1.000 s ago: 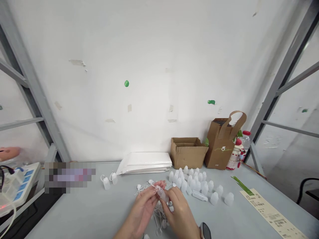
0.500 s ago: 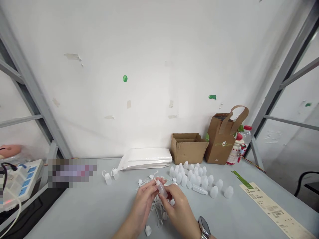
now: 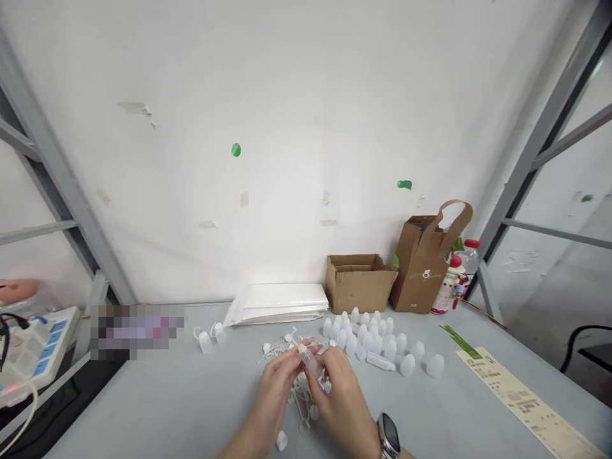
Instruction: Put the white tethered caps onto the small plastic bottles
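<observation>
Between my two hands is a small translucent dropper bottle (image 3: 312, 362), tilted, with a white cap piece at its upper end. My left hand (image 3: 281, 381) has its fingertips closed around the cap end. On the other side, my right hand (image 3: 337, 382) pinches the bottle's body between thumb and fingers. White caps with looped straps (image 3: 300, 408) lie in a tangled pile under and around my hands, partly covered by them. To the right stand several translucent bottles (image 3: 377, 344), and one bottle (image 3: 381, 361) lies on its side. Two capped bottles (image 3: 205, 343) stand at the left.
White mailer envelopes (image 3: 280, 299) are stacked against the wall. An open cardboard box (image 3: 361, 290) and a brown paper bag (image 3: 418, 274) stand behind the bottles. A printed paper strip (image 3: 526, 401) lies at right. At the left edge is a power strip (image 3: 55, 344).
The view has shifted slightly. Both hands stay together on the same bottle, whose cap end has turned a little; nothing has been put down or picked up.
</observation>
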